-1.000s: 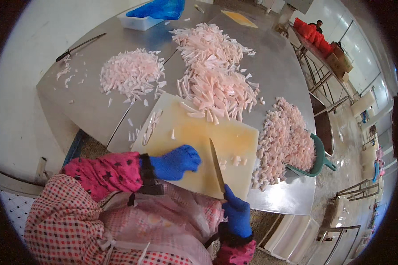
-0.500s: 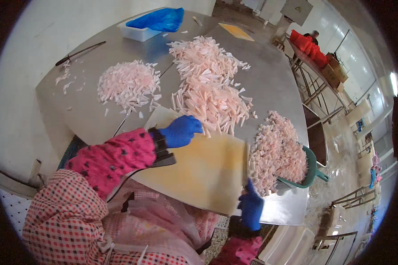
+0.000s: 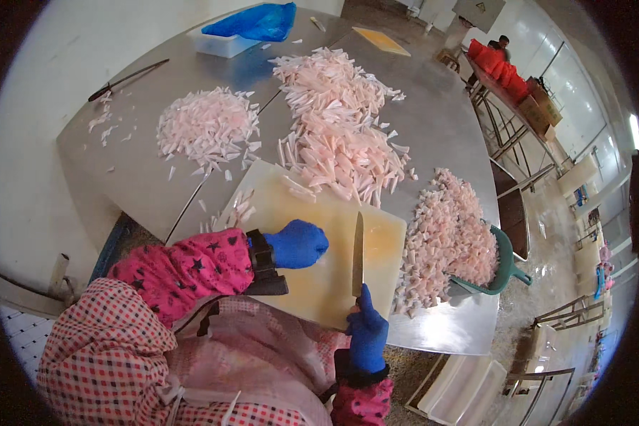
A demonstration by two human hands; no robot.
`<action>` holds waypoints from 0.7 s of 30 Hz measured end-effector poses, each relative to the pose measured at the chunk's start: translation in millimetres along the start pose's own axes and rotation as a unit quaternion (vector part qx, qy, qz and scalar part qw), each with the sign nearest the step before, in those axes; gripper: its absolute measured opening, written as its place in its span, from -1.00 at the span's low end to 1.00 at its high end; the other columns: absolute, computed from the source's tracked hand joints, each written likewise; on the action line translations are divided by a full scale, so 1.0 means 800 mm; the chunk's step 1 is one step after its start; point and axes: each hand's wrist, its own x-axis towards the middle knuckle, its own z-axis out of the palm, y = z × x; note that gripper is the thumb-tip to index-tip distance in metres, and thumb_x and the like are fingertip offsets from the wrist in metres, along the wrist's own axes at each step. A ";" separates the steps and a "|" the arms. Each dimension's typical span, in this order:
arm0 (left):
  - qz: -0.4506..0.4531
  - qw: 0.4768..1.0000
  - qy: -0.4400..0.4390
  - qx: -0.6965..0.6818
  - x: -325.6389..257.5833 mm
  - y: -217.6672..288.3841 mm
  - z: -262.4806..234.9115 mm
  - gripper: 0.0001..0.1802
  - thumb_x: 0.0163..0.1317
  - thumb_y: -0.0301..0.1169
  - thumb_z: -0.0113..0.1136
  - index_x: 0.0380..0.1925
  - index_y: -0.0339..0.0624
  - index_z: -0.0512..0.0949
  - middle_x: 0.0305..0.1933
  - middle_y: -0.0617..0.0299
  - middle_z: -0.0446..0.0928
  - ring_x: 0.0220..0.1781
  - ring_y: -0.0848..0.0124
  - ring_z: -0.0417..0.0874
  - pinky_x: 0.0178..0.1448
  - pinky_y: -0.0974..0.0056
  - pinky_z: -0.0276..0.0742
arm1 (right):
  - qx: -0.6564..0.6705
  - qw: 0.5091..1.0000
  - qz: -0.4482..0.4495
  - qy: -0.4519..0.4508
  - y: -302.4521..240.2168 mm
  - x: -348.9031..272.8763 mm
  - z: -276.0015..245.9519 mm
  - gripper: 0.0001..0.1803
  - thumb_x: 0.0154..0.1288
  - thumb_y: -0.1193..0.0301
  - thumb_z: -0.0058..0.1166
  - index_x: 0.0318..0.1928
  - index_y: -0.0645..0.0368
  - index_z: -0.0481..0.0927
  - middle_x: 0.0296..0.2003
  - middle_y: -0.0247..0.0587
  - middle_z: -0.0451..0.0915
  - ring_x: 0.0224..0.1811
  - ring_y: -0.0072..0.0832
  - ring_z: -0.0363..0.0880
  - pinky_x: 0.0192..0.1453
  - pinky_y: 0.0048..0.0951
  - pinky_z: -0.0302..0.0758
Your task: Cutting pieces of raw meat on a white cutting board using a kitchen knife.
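Note:
A pale yellow cutting board (image 3: pixel 316 227) lies at the near edge of a steel table (image 3: pixel 433 121). In a blue glove, my right hand (image 3: pixel 367 332) grips a knife (image 3: pixel 357 252) whose blade points away from me over the board. My left hand (image 3: pixel 297 243), also blue-gloved, is curled into a fist over the middle of the board; I cannot tell if it holds anything. Cut pink strips lie in a big heap (image 3: pixel 337 124) just beyond the board, with a few strips (image 3: pixel 240 210) on its left corner.
A second heap of pink pieces (image 3: pixel 206 128) lies at the left. A green basin (image 3: pixel 508 266) piled with pink pieces (image 3: pixel 447 238) sits at the right edge. A white tray with blue plastic (image 3: pixel 252 25), a second knife (image 3: pixel 124 78) and another board (image 3: pixel 381 40) lie farther back. A person stands far back.
My left hand has drawn back from the big heap to the middle of the board. My right hand has brought the knife back over the board, blade pointing away.

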 end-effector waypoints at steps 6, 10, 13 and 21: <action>-0.033 0.997 0.047 0.047 -0.016 0.007 -0.011 -0.88 -0.10 -0.34 0.04 -0.61 -0.13 0.49 -0.50 0.09 0.44 -0.38 0.10 0.47 -0.31 0.03 0.38 | -0.057 0.998 -0.033 0.003 0.011 0.005 -0.001 -0.46 0.12 0.63 -0.19 0.17 0.10 0.29 -0.32 -0.40 0.49 -0.57 -0.74 0.28 -0.48 -0.67 0.34; 0.036 0.998 0.015 0.046 -0.020 0.018 0.015 -0.88 -0.12 -0.34 0.04 -0.62 -0.12 0.47 -0.51 0.11 0.43 -0.35 0.14 0.46 -0.30 0.05 0.38 | -0.013 1.000 -0.006 -0.003 0.003 0.003 0.001 -0.44 0.10 0.64 -0.20 0.18 0.11 0.29 -0.31 -0.41 0.47 -0.57 -0.75 0.27 -0.48 -0.68 0.33; 0.046 0.999 -0.008 0.022 -0.015 0.039 0.017 -0.87 -0.12 -0.33 0.05 -0.57 -0.11 0.49 -0.51 0.12 0.43 -0.38 0.14 0.49 -0.31 0.07 0.39 | -0.001 1.000 0.001 -0.001 0.012 0.004 -0.004 -0.43 0.09 0.65 -0.21 0.18 0.11 0.28 -0.30 -0.41 0.47 -0.56 -0.76 0.26 -0.48 -0.69 0.32; -0.085 0.992 0.066 -0.067 -0.031 0.040 0.006 -0.89 -0.13 -0.38 0.05 -0.60 -0.17 0.47 -0.47 0.05 0.46 -0.38 0.09 0.50 -0.28 0.02 0.40 | -0.084 0.995 -0.052 0.005 0.012 0.008 -0.001 -0.44 0.11 0.63 -0.17 0.18 0.08 0.29 -0.36 -0.43 0.47 -0.54 -0.75 0.27 -0.46 -0.70 0.31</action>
